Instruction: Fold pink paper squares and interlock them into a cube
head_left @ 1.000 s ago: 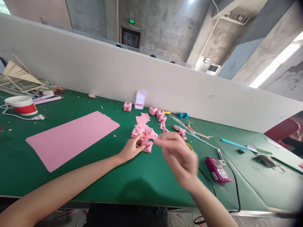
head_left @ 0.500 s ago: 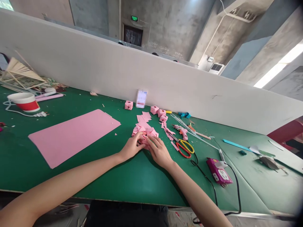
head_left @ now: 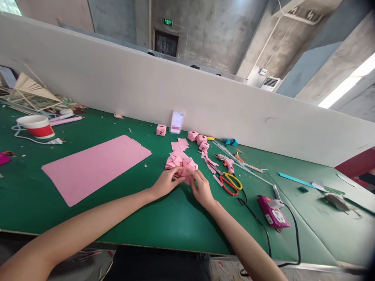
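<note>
Between my hands is a folded pink paper piece, partly covered by the fingers. My left hand pinches its left side. On the opposite side, my right hand has its thumb and fingers closed on the same paper. Just beyond lies a pile of folded pink papers, with flat pink paper squares behind it. Several pink paper cubes with dark diamond openings stand farther back, one cube to the left of a propped, blurred phone.
A large pink sheet lies at left, beyond it a paper cup. To the right are scissors, a pink glue gun and a purple power box with a black cable. A white partition borders the back.
My right hand has come in from the right and down onto the folded paper, uncovering the scissors. My left hand stays at the paper. The view has shifted slightly.
</note>
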The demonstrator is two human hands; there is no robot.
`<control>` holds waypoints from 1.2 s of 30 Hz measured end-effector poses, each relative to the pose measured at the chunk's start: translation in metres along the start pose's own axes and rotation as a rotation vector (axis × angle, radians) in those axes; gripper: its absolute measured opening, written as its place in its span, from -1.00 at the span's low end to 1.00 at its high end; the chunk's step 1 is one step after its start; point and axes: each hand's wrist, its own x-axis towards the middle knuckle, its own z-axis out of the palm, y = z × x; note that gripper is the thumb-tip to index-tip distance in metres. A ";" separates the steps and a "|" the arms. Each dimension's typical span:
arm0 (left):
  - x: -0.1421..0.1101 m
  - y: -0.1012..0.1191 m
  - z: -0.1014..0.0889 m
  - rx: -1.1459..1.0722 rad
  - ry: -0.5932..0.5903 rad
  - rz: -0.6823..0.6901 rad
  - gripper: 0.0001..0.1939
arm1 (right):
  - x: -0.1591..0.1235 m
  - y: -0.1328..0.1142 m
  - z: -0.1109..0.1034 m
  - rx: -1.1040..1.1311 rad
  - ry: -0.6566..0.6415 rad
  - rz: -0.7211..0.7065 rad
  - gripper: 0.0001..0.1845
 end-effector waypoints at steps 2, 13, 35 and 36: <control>-0.002 0.000 0.001 0.088 0.018 0.040 -0.49 | 0.001 -0.002 0.001 0.076 0.079 0.127 -0.59; -0.004 -0.001 0.009 0.534 0.141 0.381 -0.11 | 0.005 -0.016 0.023 0.392 0.184 0.386 -0.56; -0.007 0.001 0.005 0.255 -0.001 0.239 -0.25 | 0.004 -0.018 0.026 0.425 0.134 0.383 -0.74; -0.007 0.002 0.006 0.127 0.003 0.183 -0.22 | 0.004 -0.019 0.025 0.449 0.157 0.377 -0.75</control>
